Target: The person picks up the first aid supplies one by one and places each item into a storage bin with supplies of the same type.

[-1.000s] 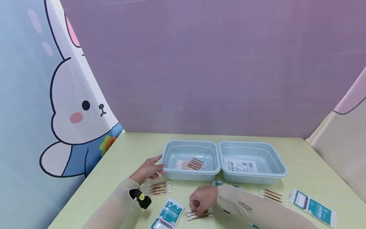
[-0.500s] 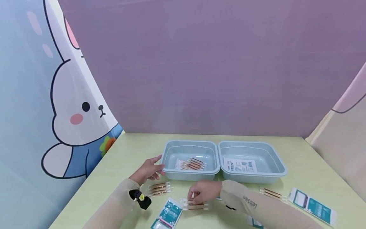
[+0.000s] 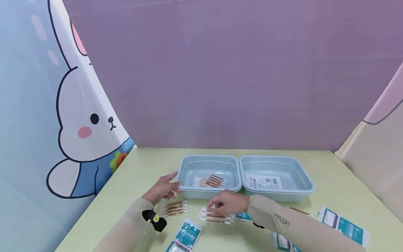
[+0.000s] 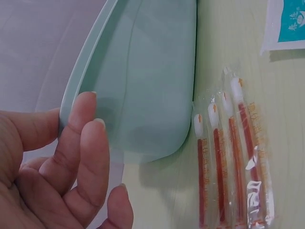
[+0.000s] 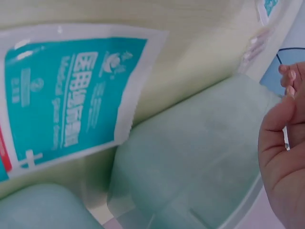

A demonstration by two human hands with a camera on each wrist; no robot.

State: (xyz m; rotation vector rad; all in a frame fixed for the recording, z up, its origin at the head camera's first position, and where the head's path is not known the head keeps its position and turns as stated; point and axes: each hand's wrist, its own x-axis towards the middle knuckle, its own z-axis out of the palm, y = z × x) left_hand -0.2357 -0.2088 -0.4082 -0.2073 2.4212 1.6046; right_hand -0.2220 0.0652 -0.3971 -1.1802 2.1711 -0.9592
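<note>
Swab pack (image 3: 217,220) lies before left tray (image 3: 204,194), toward near edge of table (image 3: 157,159). Right hand (image 3: 231,202), curled, pinches it; whether lifted, cannot tell. Left hand (image 3: 161,189) pinches tray rim. Step: apparently pickup; next calls for steady lift.

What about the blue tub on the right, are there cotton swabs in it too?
No, in the head view the right tub shows only a printed white label inside, while cotton swabs lie in the left tub.

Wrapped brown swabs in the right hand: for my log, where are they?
Head view, lower centre: the right hand grips the swabs in front of the left blue plastic tub.
</note>
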